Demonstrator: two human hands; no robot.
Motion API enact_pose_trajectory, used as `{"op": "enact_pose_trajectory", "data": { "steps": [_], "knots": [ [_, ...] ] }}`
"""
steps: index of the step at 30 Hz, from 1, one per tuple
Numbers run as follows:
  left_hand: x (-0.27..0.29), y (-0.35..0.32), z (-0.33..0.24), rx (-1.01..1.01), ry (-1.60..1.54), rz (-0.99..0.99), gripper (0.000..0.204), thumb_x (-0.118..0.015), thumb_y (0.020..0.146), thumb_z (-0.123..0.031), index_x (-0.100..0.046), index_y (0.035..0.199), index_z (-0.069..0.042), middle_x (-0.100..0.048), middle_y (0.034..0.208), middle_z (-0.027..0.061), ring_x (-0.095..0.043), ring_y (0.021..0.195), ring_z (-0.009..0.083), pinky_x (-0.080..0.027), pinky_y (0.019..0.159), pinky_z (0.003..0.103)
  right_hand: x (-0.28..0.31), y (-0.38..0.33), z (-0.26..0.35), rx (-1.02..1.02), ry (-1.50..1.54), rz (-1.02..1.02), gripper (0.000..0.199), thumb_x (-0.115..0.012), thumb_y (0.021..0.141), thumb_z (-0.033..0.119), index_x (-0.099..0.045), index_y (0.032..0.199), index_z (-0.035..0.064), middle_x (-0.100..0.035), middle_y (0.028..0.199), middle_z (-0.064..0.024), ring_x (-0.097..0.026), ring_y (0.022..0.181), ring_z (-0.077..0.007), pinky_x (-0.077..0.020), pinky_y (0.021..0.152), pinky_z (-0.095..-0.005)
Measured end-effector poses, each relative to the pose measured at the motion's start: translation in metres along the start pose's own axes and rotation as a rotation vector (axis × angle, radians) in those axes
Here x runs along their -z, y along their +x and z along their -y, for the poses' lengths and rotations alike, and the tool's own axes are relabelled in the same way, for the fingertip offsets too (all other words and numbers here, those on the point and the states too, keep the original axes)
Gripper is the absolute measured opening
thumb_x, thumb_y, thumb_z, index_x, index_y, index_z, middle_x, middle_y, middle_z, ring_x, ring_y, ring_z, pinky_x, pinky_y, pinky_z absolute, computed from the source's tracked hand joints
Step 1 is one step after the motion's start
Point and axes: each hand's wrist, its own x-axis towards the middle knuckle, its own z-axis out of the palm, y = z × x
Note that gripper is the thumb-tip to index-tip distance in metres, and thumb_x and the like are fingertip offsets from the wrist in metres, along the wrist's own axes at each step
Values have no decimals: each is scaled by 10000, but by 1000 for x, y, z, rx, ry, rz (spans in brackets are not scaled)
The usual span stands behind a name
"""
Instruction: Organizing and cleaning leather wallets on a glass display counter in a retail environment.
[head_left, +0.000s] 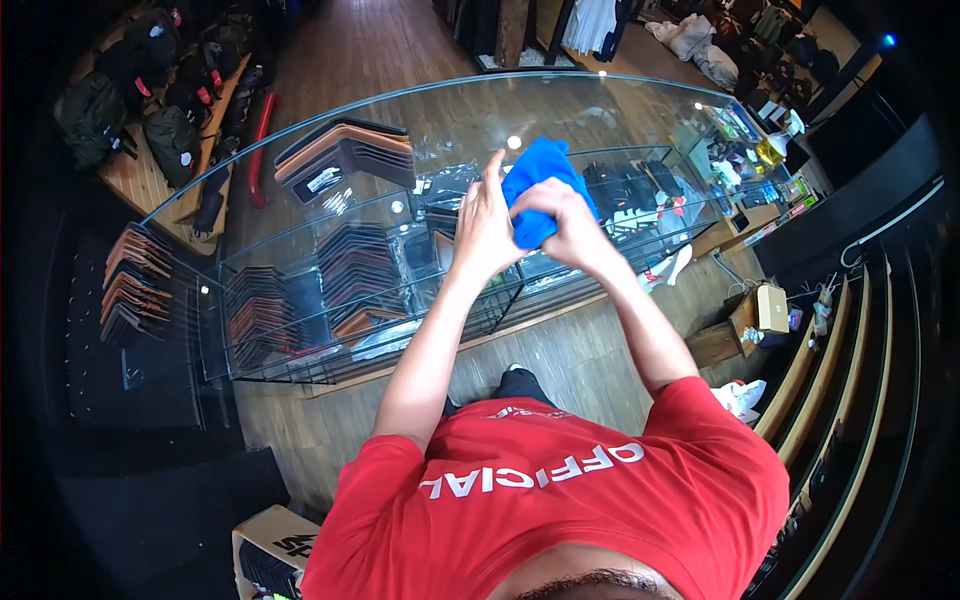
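With curled fingers, gripping blue cloth [547, 163] in right hand [568, 214], pointing its long axis forward; can't tell grip of left hand [484, 224].

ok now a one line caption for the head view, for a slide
Right hand gripping a bundled blue cloth, left hand beside it, above a glass display case of wallets.

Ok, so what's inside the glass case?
Rows of brown and dark wallet-like items show on the left. The blue cloth, left hand and right hand cover part of it; what's behind can't be seen.
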Motion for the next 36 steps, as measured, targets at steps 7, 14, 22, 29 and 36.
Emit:
{"op": "enact_pose_trajectory", "data": {
  "steps": [7, 14, 22, 29, 36],
  "knots": [
    [7, 6, -8, 116, -130, 61, 1454, -991, 498, -300, -75, 1611, -114, -472, 1452, 264, -495, 1336, 410, -389, 1149, 491, 7, 31, -48, -198, -303, -127, 460, -723, 669, 57, -694, 1128, 71, -633, 1144, -172, -547, 1097, -403, -471, 981, -447],
    [13, 3, -8, 120, -185, 33, 1429, -978, 523, -212, -55, 1609, -99, -349, 1503, 283, -498, 1331, 433, -477, 1086, 482, -5, 24, -39, -243, -326, -208, 447, -701, 688, 50, -687, 1135, 40, -669, 1102, -199, -626, 1064, -407, -510, 950, -462],
    [6, -1, -7, 73, -75, -71, 1368, -986, 521, -303, -154, 1582, -72, -510, 1412, 280, -526, 1291, 437, -448, 1078, 497, 1, 25, -32, 80, 18, 9, 386, -698, 683, -25, -731, 1059, 55, -698, 1208, -178, -657, 1149, -370, -522, 1004, -440],
    [4, -1, -8, 56, 18, -96, 1384, -996, 466, -290, -191, 1564, -42, -530, 1383, 250, -496, 1244, 419, -357, 1103, 513, -15, 42, -28, -104, -385, -136, 351, -702, 638, 51, -736, 987, 64, -678, 1011, -137, -617, 998, -372, -504, 890, -446],
    [4, 1, -5, 68, 59, -61, 1227, -964, 505, -319, -326, 1527, -90, -588, 1273, 175, -523, 1230, 361, -380, 1062, 497, 9, 12, -17, 65, -15, 8, 398, -755, 593, -6, -719, 985, 51, -689, 1019, -101, -635, 1027, -338, -498, 933, -408]
  ]
}}
